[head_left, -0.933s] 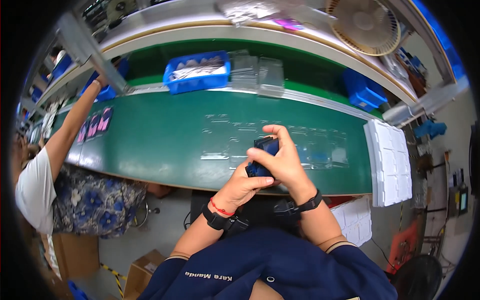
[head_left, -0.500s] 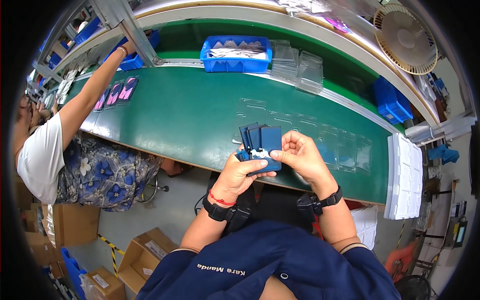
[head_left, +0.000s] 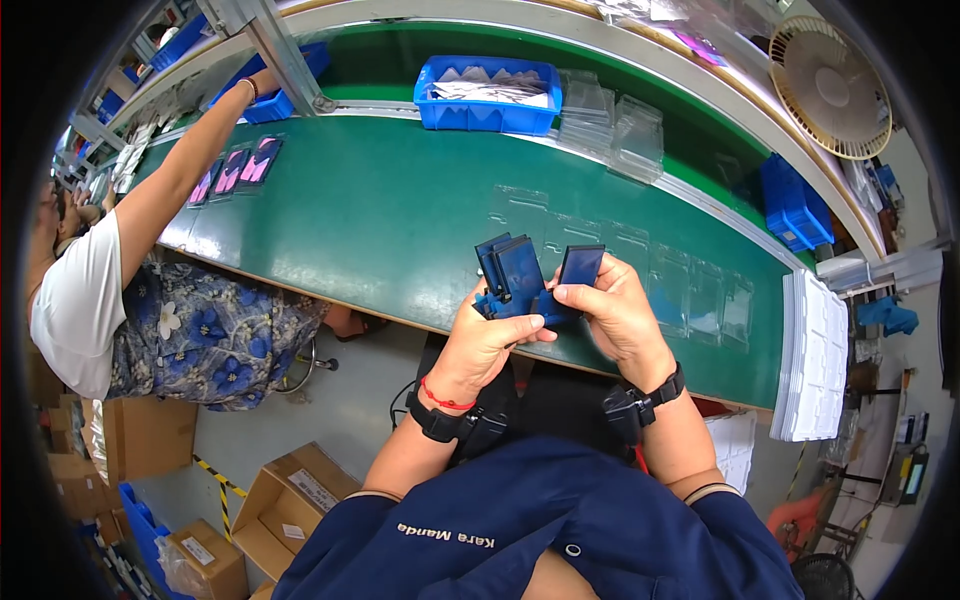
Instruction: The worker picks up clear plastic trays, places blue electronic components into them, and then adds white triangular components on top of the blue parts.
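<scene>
Over the near edge of the green table, my left hand point(head_left: 478, 342) grips a fanned stack of dark blue flat rectangular pieces point(head_left: 518, 272), thumb across their lower end. My right hand point(head_left: 625, 318) pinches a single dark blue flat piece point(head_left: 582, 266) between thumb and fingers, held upright just right of the stack. Whether its lower end still touches the stack, I cannot tell. The exact kind of these pieces does not show. Just beyond and to the right of my hands, several clear plastic packs point(head_left: 670, 280) lie in a row on the table.
A blue bin point(head_left: 470, 118) of white papers stands at the back, beside stacked clear packs point(head_left: 637, 140). White trays point(head_left: 810, 355) are piled at the right end. On the left, a co-worker's arm point(head_left: 185, 165) reaches over pink-and-dark packages point(head_left: 229, 172). A fan point(head_left: 830, 87) hangs upper right.
My right hand has drawn one dark blue piece rightward, apart from the top of the fanned stack. A white patch seen on the stack before no longer shows. My left hand keeps its grip.
</scene>
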Demonstrator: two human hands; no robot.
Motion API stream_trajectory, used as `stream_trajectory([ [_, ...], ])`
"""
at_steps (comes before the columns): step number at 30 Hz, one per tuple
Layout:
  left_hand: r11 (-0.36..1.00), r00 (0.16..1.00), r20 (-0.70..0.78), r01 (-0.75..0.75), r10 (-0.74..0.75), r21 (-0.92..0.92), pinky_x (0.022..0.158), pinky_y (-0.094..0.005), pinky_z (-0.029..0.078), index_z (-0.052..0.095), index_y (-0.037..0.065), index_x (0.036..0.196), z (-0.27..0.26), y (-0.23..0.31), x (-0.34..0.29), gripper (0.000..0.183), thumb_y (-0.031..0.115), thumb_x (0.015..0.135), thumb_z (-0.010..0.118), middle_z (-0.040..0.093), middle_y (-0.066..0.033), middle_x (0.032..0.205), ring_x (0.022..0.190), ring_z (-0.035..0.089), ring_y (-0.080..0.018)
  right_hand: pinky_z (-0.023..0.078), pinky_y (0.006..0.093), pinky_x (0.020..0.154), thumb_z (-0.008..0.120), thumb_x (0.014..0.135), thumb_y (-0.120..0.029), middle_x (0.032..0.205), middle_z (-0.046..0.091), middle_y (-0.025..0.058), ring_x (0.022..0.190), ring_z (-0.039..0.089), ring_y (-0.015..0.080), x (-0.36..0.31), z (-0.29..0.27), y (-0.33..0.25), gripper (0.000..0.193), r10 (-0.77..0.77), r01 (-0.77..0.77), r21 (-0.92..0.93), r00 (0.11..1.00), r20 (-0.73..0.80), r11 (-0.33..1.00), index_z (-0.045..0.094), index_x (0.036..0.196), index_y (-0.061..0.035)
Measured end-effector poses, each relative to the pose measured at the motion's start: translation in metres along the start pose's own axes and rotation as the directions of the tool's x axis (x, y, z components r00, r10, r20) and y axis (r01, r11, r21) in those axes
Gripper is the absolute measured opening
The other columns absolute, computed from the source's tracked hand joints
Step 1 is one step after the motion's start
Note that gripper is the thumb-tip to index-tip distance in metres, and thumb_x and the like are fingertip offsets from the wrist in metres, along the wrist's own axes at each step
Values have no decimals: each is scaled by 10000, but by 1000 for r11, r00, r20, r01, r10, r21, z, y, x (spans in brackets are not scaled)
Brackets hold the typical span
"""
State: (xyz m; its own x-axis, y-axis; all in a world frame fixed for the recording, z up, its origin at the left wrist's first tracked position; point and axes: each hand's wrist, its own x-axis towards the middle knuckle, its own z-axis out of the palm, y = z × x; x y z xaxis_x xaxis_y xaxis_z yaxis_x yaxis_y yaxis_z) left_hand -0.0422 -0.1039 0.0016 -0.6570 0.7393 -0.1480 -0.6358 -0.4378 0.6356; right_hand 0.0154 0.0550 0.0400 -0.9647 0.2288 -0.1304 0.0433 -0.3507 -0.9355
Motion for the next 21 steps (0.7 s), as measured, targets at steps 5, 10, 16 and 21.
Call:
stream_trajectory([
  [5, 998, 997, -32, -63, 63, 5, 725, -360, 593, 492, 15, 1157, 5, -6, 0, 410, -94, 776, 598, 611, -123, 1060, 918, 641, -230, 487, 260, 733, 640, 783, 17, 883, 641, 39, 781, 590, 94, 0, 5, 8, 189, -18, 22, 71, 998, -59, 997, 610, 966, -17],
  [10, 998, 996, -64, -61, 62, 18, 738, -371, 588, 451, 35, 1195, 0, 0, -3, 441, -85, 794, 589, 588, -111, 1080, 918, 634, -209, 490, 257, 758, 608, 868, -69, 918, 647, 53, 825, 593, 99, 4, 6, 5, 183, 20, -21, -32, 1000, -14, 999, 608, 1033, 11],
  [16, 983, 988, -122, -117, 100, -142, 852, -457, 540, 438, 13, 1203, -18, 12, -21, 427, -83, 798, 534, 557, -147, 1137, 1067, 574, -267, 510, 247, 674, 588, 875, -59, 866, 667, 61, 746, 608, 92, 36, -5, -19, 159, -33, -4, -334, 994, -105, 943, 639, 988, 41],
  [21, 977, 988, -109, -126, 108, -172, 923, -493, 493, 386, 20, 1262, -22, 9, -19, 481, -116, 807, 467, 549, -157, 1163, 1096, 560, -294, 483, 292, 573, 766, 694, -148, 660, 613, 89, 599, 599, 160, 90, -8, 3, 268, -203, -21, -815, 965, -169, 579, 619, 810, 44],
])
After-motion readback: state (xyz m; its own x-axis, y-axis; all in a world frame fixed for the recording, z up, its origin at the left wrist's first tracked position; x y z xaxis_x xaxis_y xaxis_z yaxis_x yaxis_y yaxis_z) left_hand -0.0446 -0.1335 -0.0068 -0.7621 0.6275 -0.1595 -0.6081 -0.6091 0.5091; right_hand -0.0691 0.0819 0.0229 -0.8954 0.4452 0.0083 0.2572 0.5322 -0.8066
